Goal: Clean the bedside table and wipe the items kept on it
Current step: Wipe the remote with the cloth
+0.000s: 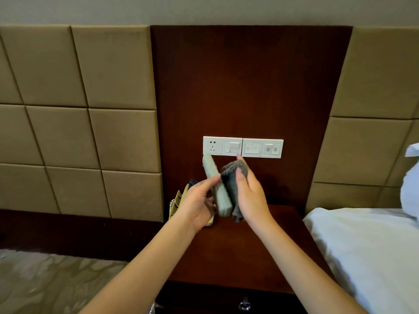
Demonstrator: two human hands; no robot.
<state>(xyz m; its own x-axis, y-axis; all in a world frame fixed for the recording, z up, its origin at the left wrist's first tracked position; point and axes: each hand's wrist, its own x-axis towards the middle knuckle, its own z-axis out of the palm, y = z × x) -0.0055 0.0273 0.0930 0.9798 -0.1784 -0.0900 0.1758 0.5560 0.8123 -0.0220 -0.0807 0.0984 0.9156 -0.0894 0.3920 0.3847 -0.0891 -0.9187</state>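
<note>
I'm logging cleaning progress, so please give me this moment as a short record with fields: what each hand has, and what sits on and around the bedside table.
left hand: holds the remote, tilted, above the table
right hand: holds a grey cloth right beside the remote, apparently touching it
table: dark wood
phone: beige, at the table's left rear, partly hidden by the left hand
switch panel: white, on the wall above the table
bed: white bedding, right of the table
</note>
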